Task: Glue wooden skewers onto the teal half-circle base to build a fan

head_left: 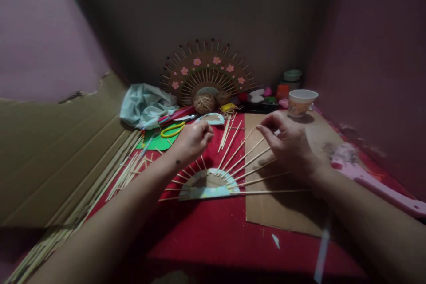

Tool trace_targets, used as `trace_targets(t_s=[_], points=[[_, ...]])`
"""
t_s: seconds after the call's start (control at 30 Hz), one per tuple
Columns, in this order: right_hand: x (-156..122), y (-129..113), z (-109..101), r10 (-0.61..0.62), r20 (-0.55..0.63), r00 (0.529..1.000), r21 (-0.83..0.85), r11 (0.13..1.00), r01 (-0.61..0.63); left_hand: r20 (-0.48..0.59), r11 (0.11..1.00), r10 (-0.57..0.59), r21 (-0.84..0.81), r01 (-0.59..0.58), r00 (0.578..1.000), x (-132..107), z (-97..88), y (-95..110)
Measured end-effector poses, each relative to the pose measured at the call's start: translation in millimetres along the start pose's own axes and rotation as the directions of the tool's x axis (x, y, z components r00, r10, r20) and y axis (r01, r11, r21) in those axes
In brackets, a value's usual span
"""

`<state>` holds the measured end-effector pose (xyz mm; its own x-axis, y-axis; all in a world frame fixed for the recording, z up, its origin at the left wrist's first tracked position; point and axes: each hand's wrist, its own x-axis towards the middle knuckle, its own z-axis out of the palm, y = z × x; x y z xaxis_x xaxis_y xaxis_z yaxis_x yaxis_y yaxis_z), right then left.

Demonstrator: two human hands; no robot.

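A half-round paper base [209, 185] lies on the red cloth [213, 235] with thin wooden sticks [248, 159] fanning out from it. My left hand [193, 141] hovers above the fan's upper left, its fingers curled together in a pinch; what it holds, if anything, I cannot make out. My right hand [289, 144] rests over the long sticks on the right, fingers bent and apart, fingertips close to a stick's far end. A few loose sticks [227, 132] lie between the two hands.
A finished fan with pink flowers [206, 73] leans on the back wall behind a twine ball [204, 103]. Yellow scissors [172, 129], green paper, a pale cloth [144, 104], a paper cup [301, 102], a stick bundle [124, 175], cardboard [282, 206] and a pink tool [366, 179] surround.
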<state>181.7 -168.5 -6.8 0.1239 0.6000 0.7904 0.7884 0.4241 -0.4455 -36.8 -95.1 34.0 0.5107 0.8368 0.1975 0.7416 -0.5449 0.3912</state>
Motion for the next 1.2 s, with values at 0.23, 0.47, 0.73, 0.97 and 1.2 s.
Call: trace_targets(t_s=[0.23,0.47,0.73,0.97,1.2], points=[[-2,2,2,-0.119,0.037,0.992,-0.054,0.991,0.121,0.187,0.976,-0.005,0.217,-0.037,0.982,35,35.9,0],[-3,1,1,-0.156,0.081,0.984,-0.111,0.980,0.165,0.225,0.938,-0.114,0.346,0.030,0.968,59,57.2,7],[-2,2,0,-0.170,0.054,0.984,-0.114,0.978,0.176,0.309,0.947,-0.223,0.294,0.130,0.924,75,43.1,18],[-3,4,1,-0.117,0.046,0.992,-0.065,0.991,0.120,0.507,0.972,-0.235,0.123,0.200,0.829,28,-0.7,-2],[6,-13,-32,-0.002,-0.034,0.999,0.040,0.999,0.003,0.242,0.738,-0.127,-0.626,0.254,0.962,-10,-27.1,-29]])
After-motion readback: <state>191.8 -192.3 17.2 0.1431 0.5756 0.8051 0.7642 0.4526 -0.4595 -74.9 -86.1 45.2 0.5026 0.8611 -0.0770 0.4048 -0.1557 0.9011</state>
